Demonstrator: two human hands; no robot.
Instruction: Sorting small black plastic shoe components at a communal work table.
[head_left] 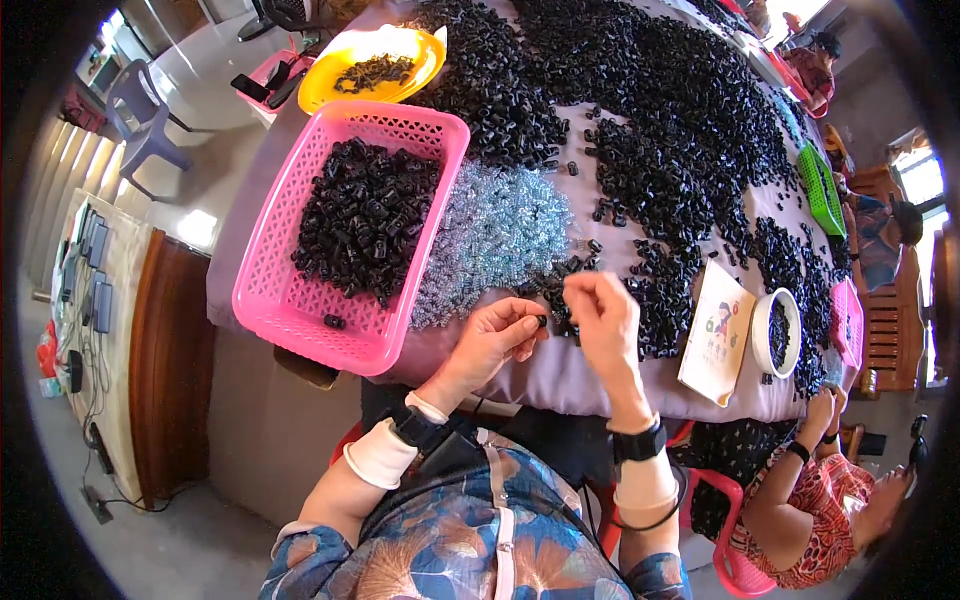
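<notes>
My left hand (497, 335) pinches a small black plastic piece (541, 321) between thumb and fingertips, over the table's near edge. Just to its right, my right hand (604, 315) is raised with its fingers curled together; whatever they hold, if anything, is hidden. Beyond my hands lies a heap of small clear bluish pieces (505, 225). A pink plastic basket (270, 250) at the left of them holds many black pieces (365, 220), with a single one apart near its front. Loose black pieces (660, 150) cover much of the table's far side.
Behind the basket sits a yellow tray (320, 85) with thin dark bits. To the right stand a booklet (718, 330), a white bowl (762, 335) of black pieces, a green basket (818, 190) and a pink one (850, 320). Another person (810, 500) works close by at right.
</notes>
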